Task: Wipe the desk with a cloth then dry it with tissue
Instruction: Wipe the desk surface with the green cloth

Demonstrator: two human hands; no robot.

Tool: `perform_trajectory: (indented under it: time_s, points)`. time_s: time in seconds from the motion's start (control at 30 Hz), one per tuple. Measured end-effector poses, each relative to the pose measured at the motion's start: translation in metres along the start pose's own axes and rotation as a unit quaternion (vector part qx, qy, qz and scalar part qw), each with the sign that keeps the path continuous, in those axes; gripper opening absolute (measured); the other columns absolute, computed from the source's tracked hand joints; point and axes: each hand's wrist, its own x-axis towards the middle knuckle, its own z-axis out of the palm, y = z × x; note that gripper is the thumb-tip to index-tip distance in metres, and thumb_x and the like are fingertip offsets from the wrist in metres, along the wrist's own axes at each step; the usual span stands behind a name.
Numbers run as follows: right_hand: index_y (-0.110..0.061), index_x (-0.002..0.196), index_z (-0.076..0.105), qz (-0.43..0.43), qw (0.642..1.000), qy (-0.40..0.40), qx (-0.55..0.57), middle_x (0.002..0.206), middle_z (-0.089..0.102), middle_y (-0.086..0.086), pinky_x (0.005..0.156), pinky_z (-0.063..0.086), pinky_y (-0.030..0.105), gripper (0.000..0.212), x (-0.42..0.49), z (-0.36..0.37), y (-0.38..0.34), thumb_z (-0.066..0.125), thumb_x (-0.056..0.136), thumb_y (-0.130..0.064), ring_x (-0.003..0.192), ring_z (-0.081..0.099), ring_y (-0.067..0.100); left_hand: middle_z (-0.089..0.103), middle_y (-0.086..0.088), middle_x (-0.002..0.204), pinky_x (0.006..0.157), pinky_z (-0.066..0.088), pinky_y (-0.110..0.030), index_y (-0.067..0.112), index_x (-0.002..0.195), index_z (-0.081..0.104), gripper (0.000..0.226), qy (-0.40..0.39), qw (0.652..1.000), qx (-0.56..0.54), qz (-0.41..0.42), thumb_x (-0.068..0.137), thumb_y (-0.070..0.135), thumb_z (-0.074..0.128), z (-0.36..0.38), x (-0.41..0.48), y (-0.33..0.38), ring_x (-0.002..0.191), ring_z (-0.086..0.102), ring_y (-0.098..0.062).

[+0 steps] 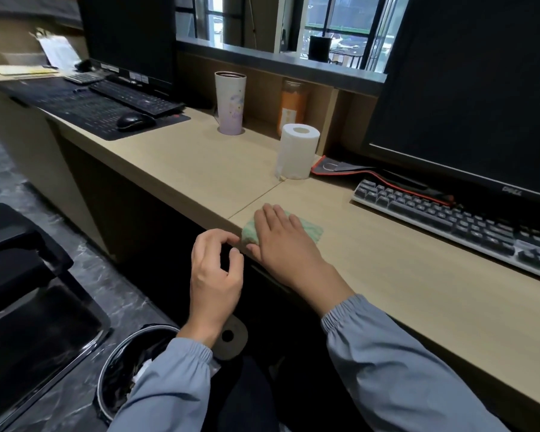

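A folded pale green cloth lies at the front edge of the light wooden desk. My right hand lies flat on the cloth with straight fingers, pressing it onto the desktop. My left hand hovers in front of the desk edge, just left of the cloth, its fingers loosely curled and holding nothing. A white tissue roll stands upright farther back on the desk, near the rear partition.
A grey keyboard and a dark monitor sit at the right. A tall patterned cup stands at the back. A second keyboard, mouse and black mat lie far left. A waste bin stands below, by a black chair.
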Motion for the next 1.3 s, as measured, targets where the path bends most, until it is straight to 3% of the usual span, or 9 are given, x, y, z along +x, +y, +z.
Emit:
perform_trajectory:
  time_s: [0.2,0.37,0.43,0.57,0.67,0.77,1.03,1.17,1.3]
  points:
    - [-0.009,0.166,0.007,0.024,1.000,-0.012,0.001,0.174,0.001,0.013,0.128,0.002,0.041,0.076,-0.115,-0.003,0.057,0.034,0.108,-0.051,0.161,0.001,0.027,0.058,0.004,0.107,0.098,0.042,-0.028,0.012,0.105,0.064,0.012,-0.041,0.997,0.015,0.060,0.095,0.008,0.058,0.028,-0.009,0.025,0.106,0.055,-0.021]
    - [-0.004,0.156,0.041,0.054,0.993,0.083,-0.070,0.163,0.040,0.018,0.118,0.037,0.050,0.070,-0.203,0.010,0.101,0.033,0.101,-0.046,0.149,0.040,0.032,0.063,0.003,0.106,0.097,0.042,-0.035,0.013,0.103,0.066,0.014,-0.034,0.995,0.026,0.089,0.093,0.007,0.059,0.048,-0.013,0.039,0.104,0.056,-0.023]
    - [0.001,0.152,0.046,0.050,0.991,0.092,-0.084,0.157,0.045,0.024,0.115,0.040,0.051,0.064,-0.204,0.016,0.101,0.041,0.097,-0.032,0.145,0.046,0.037,0.064,0.001,0.105,0.095,0.043,-0.035,0.011,0.102,0.067,0.014,-0.031,0.995,0.017,0.091,0.093,0.006,0.059,0.051,-0.013,0.041,0.102,0.056,-0.023]
    - [0.009,0.148,0.047,0.056,0.990,0.101,-0.083,0.152,0.048,0.032,0.111,0.046,0.058,0.066,-0.169,0.022,0.082,0.072,0.090,-0.013,0.142,0.047,0.046,0.063,-0.001,0.105,0.096,0.037,-0.018,0.009,0.103,0.067,0.015,-0.028,0.997,-0.001,0.075,0.093,0.001,0.059,0.046,-0.012,0.037,0.103,0.055,-0.021]
    - [0.010,0.147,0.045,0.061,0.991,0.090,-0.075,0.152,0.045,0.035,0.112,0.043,0.059,0.052,-0.128,0.019,0.057,0.048,0.099,-0.010,0.142,0.045,0.050,0.063,-0.001,0.105,0.098,0.036,-0.017,0.009,0.102,0.067,0.013,-0.019,0.998,0.012,0.067,0.093,0.003,0.059,0.037,-0.008,0.031,0.104,0.056,-0.020]
    - [0.011,0.146,0.043,0.052,0.993,0.093,-0.058,0.151,0.045,0.037,0.113,0.041,0.060,0.061,-0.080,0.018,0.026,0.016,0.097,-0.011,0.142,0.044,0.052,0.064,0.000,0.104,0.099,0.036,-0.017,0.009,0.101,0.067,0.013,-0.003,0.998,0.019,0.055,0.092,0.004,0.060,0.027,-0.003,0.027,0.104,0.056,-0.020]
    - [0.009,0.153,0.026,0.047,0.994,0.086,-0.048,0.161,0.028,0.035,0.121,0.026,0.057,0.061,0.016,0.015,-0.026,0.015,0.107,-0.030,0.152,0.026,0.048,0.063,0.001,0.102,0.098,0.037,-0.017,0.010,0.098,0.067,0.015,0.029,0.999,0.033,0.019,0.089,0.003,0.057,0.005,0.005,0.016,0.102,0.058,-0.022]
    - [0.008,0.158,0.014,0.019,0.997,0.063,-0.048,0.167,0.015,0.031,0.126,0.016,0.053,0.055,-0.004,0.009,-0.015,0.019,0.108,-0.016,0.157,0.014,0.044,0.062,0.005,0.103,0.097,0.036,-0.012,0.013,0.100,0.067,0.015,0.016,0.999,0.028,0.003,0.091,0.008,0.056,0.003,0.005,0.015,0.104,0.058,-0.018]
    - [0.003,0.161,0.013,0.003,0.998,0.060,-0.030,0.170,0.011,0.027,0.129,0.010,0.048,0.068,-0.071,0.003,0.018,0.007,0.095,-0.013,0.159,0.010,0.039,0.064,0.004,0.104,0.099,0.036,-0.014,0.012,0.101,0.068,0.014,-0.017,0.999,0.029,0.029,0.094,0.006,0.058,0.019,-0.001,0.022,0.107,0.057,-0.020]
